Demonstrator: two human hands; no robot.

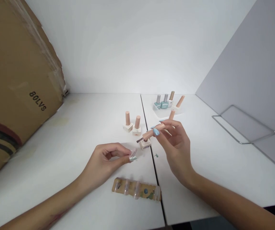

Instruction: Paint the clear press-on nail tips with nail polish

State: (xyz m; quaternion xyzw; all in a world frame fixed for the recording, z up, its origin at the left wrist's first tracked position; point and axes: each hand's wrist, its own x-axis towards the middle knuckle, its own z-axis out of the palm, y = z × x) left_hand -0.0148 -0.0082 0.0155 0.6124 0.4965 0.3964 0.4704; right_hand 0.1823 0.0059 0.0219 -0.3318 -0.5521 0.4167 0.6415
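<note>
My right hand (pixel 176 140) grips the peach cap of a nail polish brush (pixel 149 134), its dark bristle tip pointing left. Right below the brush stands a white nail polish bottle (pixel 145 144), its neck partly hidden. My left hand (pixel 111 156) pinches a clear false nail (pixel 133 153) between thumb and fingers, low over the table and just left of that bottle. Nearer to me lies a brown cardboard strip (pixel 141 189) with several clear false nails standing on it and smears of colour at its right end.
Two peach-capped bottles (pixel 132 124) stand behind my hands. A clear tray (pixel 162 115) at the back right holds several more polish bottles. A large cardboard box (pixel 15 80) fills the left side; a wire stand (pixel 243 124) leans at the right panel. A dark seam (pixel 155 172) splits the tabletop.
</note>
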